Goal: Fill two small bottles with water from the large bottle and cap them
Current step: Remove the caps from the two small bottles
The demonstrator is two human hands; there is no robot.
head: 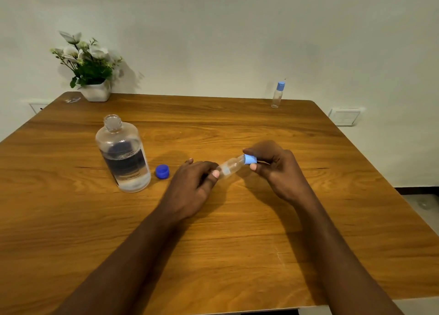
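Our left hand (193, 180) grips the small bottle (229, 167); our right hand (273, 165) pinches its cap (249, 159). Tilted, it could spill if cross-threaded.

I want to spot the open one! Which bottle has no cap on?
The large bottle on the left: its neck is bare, its dark blue cap beside it. Both small bottles, held and far, wear light blue caps.
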